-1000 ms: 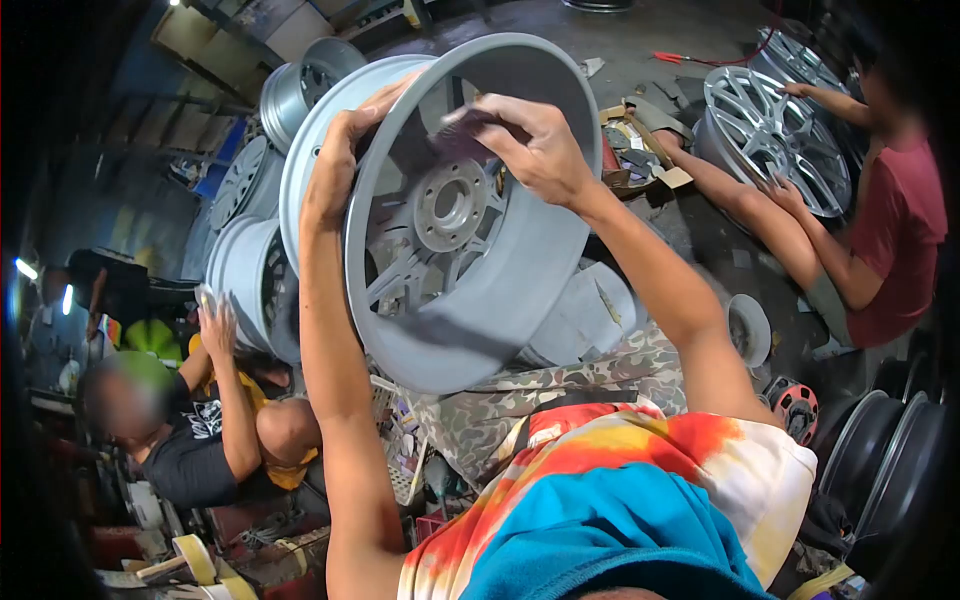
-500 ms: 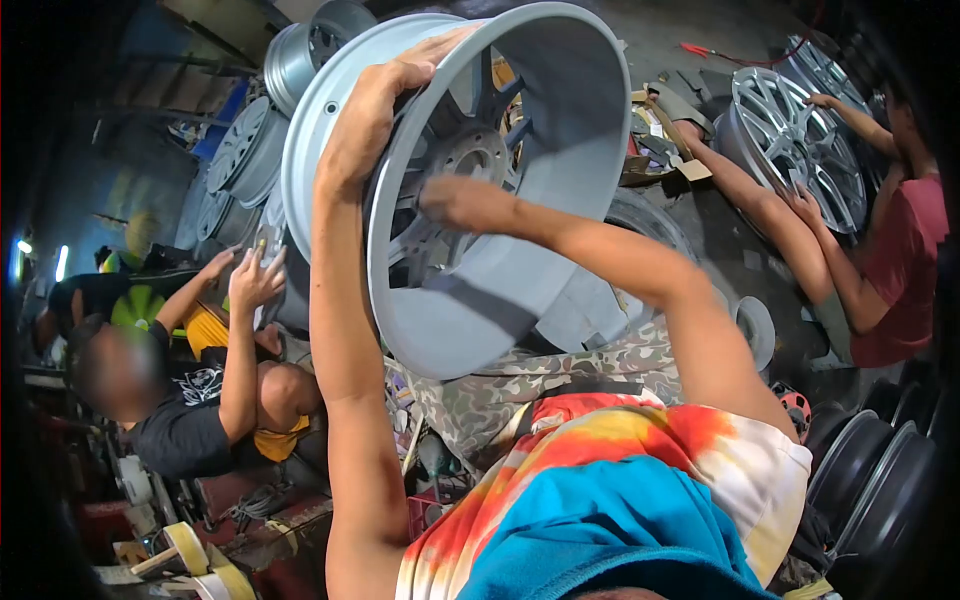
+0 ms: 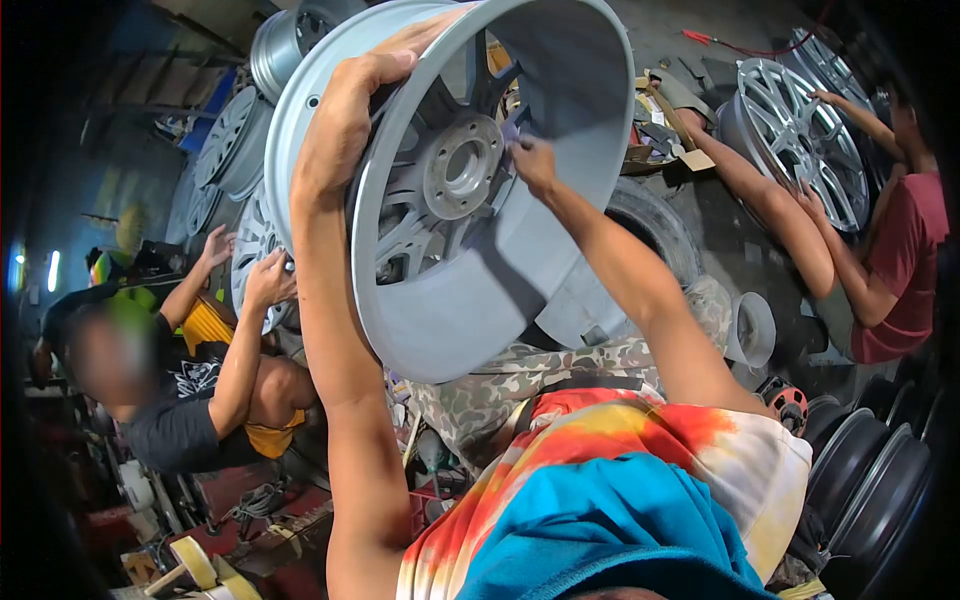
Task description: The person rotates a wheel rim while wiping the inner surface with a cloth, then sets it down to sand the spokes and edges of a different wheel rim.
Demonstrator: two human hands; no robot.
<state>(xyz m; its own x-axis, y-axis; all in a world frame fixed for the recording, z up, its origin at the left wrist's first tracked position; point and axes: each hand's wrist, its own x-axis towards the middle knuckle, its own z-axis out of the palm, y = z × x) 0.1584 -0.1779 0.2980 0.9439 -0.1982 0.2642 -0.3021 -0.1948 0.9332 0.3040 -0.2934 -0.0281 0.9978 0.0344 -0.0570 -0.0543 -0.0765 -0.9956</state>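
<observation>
- Head view: the right hand (image 3: 533, 165) has swung across the hub (image 3: 440, 185); half a second ago it was a blur on the hub's other side. It is now beside the spokes nearest its own forearm, which suggests the work has shifted there.
- Its fingers look curled together on a purplish pad (image 3: 509, 134); blur hides whether the pad touches metal.
- The left hand (image 3: 340, 110) stays clamped on the near lip of the alloy wheel (image 3: 455, 315), apparently steadying it as the other hand moves.
- The wheel stands tilted between the two hands, its open barrel around the right hand, above the camouflage cloth (image 3: 460, 405).
- It looks matt grey. The hub, just beside the right hand, is bare-looking and dull, ringed with bolt holes; the spokes beyond look darker. A shadow crosses the barrel below that hand.
- Behind the right forearm lies a tyre (image 3: 672, 232).
</observation>
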